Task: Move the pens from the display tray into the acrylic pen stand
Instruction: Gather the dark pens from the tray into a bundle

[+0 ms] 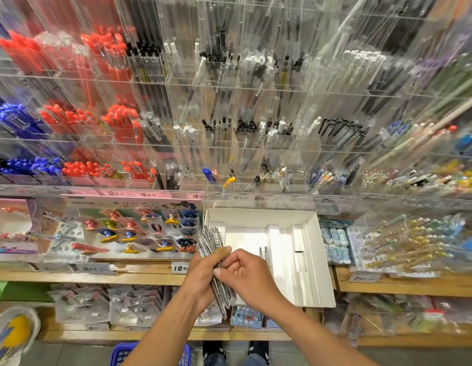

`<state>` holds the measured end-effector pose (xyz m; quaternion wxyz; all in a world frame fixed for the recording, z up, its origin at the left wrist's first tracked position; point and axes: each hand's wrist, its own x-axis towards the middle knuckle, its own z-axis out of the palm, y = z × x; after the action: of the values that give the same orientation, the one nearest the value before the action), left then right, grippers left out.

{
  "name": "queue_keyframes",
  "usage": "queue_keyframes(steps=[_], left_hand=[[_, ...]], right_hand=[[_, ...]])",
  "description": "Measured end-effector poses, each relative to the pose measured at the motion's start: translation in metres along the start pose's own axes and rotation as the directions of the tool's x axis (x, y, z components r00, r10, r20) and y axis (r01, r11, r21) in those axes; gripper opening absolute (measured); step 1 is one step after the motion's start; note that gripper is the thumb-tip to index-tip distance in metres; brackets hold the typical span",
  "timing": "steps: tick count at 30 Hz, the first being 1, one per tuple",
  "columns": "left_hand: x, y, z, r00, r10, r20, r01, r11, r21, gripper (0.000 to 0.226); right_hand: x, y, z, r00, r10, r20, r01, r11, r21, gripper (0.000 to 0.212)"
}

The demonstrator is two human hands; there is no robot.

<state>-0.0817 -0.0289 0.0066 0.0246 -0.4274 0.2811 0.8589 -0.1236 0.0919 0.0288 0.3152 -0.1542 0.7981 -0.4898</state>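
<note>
- Viewing from the head camera, a bundle of clear pens (212, 256) is seen gripped in the left hand (203, 278), low in the centre of the frame, its fingers curled round the barrels with the thumb laid across them.
- The right hand (249, 277) is placed against the same bundle, thumb and fingertips pinching at the pens; whether one pen is being separated cannot be told.
- The white display tray (315, 249) is noted just right of the hands, on the wooden shelf (140, 277); two pens (264, 253) are left lying in it, near the right hand.
- The acrylic pen stand (256, 143) fills the upper half of the frame, its compartments stocked with red, blue, black and clear pens; several cells in the centre appear only partly filled.
- Step judged in hand: collection from the tray, with the bundle being squared up before transfer.
- Next move, as judged: the bundle to be lifted to a matching clear-pen compartment and lowered upright; the target cell cannot be identified, owing to blur.
</note>
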Motion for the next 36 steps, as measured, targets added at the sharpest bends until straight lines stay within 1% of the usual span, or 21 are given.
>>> queue_keyframes(steps=[1,2,3,4,5,6,7,8,9,10,11,13,15,18,23,25,27,30,33,36], left_hand=[[0.0,0.0,-0.001,1.0,-0.001,-0.009,0.001,1.0,0.012,0.074],[0.0,0.0,-0.002,1.0,-0.007,-0.01,0.008,1.0,0.019,0.068],[0.0,0.001,-0.003,1.0,-0.015,-0.006,0.015,0.999,0.031,0.066],[-0.001,0.002,-0.005,1.0,-0.014,-0.007,0.014,0.999,0.05,0.068],[-0.001,0.003,-0.006,1.0,-0.01,-0.014,0.011,0.997,0.071,0.072],[0.0,0.003,-0.007,1.0,-0.004,-0.023,0.006,0.997,0.08,0.075],[0.001,0.003,-0.008,1.0,-0.002,-0.031,0.005,0.997,0.08,0.077],[0.002,0.003,-0.01,0.999,0.001,-0.035,0.001,0.997,0.078,0.079],[0.004,0.003,-0.01,0.999,0.004,-0.035,-0.001,0.997,0.078,0.082],[0.005,0.003,-0.01,0.999,0.006,-0.031,-0.004,0.997,0.081,0.083],[0.005,0.003,-0.011,1.0,0.009,-0.028,-0.006,0.996,0.087,0.084],[0.007,0.003,-0.011,1.0,0.006,-0.024,-0.004,0.995,0.098,0.084],[0.008,0.003,-0.011,1.0,0.0,-0.029,0.003,0.995,0.095,0.076],[0.009,0.003,-0.014,0.999,-0.003,-0.049,0.007,0.995,0.101,0.062],[0.009,0.002,-0.014,0.999,-0.003,-0.054,0.01,0.993,0.119,0.053],[0.009,0.003,-0.014,0.999,0.004,-0.053,0.003,0.993,0.122,0.049],[0.009,0.003,-0.014,0.999,0.006,-0.041,-0.001,0.993,0.122,0.042],[0.01,0.004,-0.015,0.999,0.011,-0.033,-0.007,0.993,0.121,0.035],[0.01,0.005,-0.015,0.999,0.021,-0.032,-0.016,0.99,0.141,0.031],[0.009,0.006,-0.014,1.0,0.018,-0.02,-0.015,0.99,0.144,0.027]], right_hand=[[0.0,0.001,-0.002,1.0,0.003,0.027,-0.003,1.0,0.014,0.017],[0.001,0.004,-0.004,0.998,0.008,0.06,-0.01,0.999,0.039,0.016],[0.002,0.008,-0.007,0.997,0.02,0.08,-0.025,0.998,0.066,0.015],[0.006,0.013,-0.011,0.997,0.043,0.066,-0.049,0.995,0.082,0.014],[0.011,0.02,-0.015,0.997,0.082,0.012,-0.082,0.994,0.071,0.014],[0.018,0.03,-0.02,0.989,0.132,-0.072,-0.132,0.991,0.005,0.014],[0.026,0.041,-0.026,0.97,0.188,-0.151,-0.206,0.972,-0.116,0.016],[0.033,0.053,-0.03,0.95,0.245,-0.191,-0.29,0.921,-0.259,0.018],[0.039,0.065,-0.032,0.933,0.303,-0.192,-0.356,0.846,-0.397,0.018],[0.043,0.074,-0.031,0.919,0.355,-0.171,-0.391,0.769,-0.505,0.016],[0.047,0.082,-0.028,0.908,0.394,-0.146,-0.401,0.712,-0.576,0.014],[0.053,0.092,-0.019,0.898,0.422,-0.123,-0.393,0.644,-0.656,0.011],[0.059,0.096,-0.012,0.892,0.433,-0.129,-0.39,0.593,-0.705,0.016],[0.067,0.098,-0.002,0.876,0.465,-0.133,-0.41,0.569,-0.713,0.022],[0.076,0.103,0.006,0.851,0.478,-0.216,-0.499,0.609,-0.617,0.023],[0.076,0.103,0.006,0.85,0.481,-0.214,-0.501,0.613,-0.611,0.025],[0.074,0.102,0.004,0.862,0.467,-0.198,-0.478,0.618,-0.625,0.033],[0.072,0.101,-0.001,0.876,0.434,-0.211,-0.47,0.672,-0.573,0.052],[0.072,0.102,-0.004,0.842,0.459,-0.284,-0.539,0.691,-0.482,0.048],[0.07,0.106,-0.002,0.815,0.504,-0.286,-0.576,0.644,-0.503,0.044]])
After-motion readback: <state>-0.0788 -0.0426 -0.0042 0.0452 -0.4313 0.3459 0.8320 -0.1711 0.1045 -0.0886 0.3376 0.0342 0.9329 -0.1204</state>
